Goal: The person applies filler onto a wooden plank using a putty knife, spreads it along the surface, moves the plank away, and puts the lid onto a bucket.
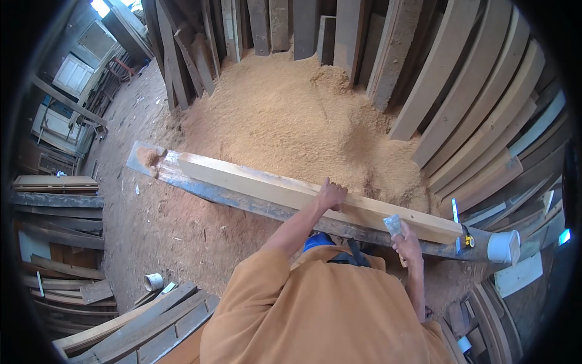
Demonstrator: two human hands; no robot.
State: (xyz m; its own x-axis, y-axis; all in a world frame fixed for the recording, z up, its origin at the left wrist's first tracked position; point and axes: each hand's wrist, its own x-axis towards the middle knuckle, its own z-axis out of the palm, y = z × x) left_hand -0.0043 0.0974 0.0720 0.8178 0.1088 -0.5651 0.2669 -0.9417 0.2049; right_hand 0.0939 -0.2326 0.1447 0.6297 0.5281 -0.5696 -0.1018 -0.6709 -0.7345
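Note:
A long, pale wooden beam [260, 180] lies along a narrow, worn bench [209, 193] that slants across the view. My left hand [332, 195] is at the beam's middle, fingers curled over its top edge. Above the near side of the beam, my right hand [407, 244] grips a hand tool [392, 224] with a broad, flat, pale head and a light handle; whether it is a scraper or a brush I cannot make out. At the beam's right end sits a yellow and black tape measure [469, 241], close to a thin blue-and-white upright strip [456, 219].
A white bucket [503, 247] stands at the bench's right end. Sawdust [285, 115] is heaped behind the bench. Boards [479, 91] lean around the back and right, and more planks [60, 212] are stacked at left. A white container [153, 281] lies on the floor.

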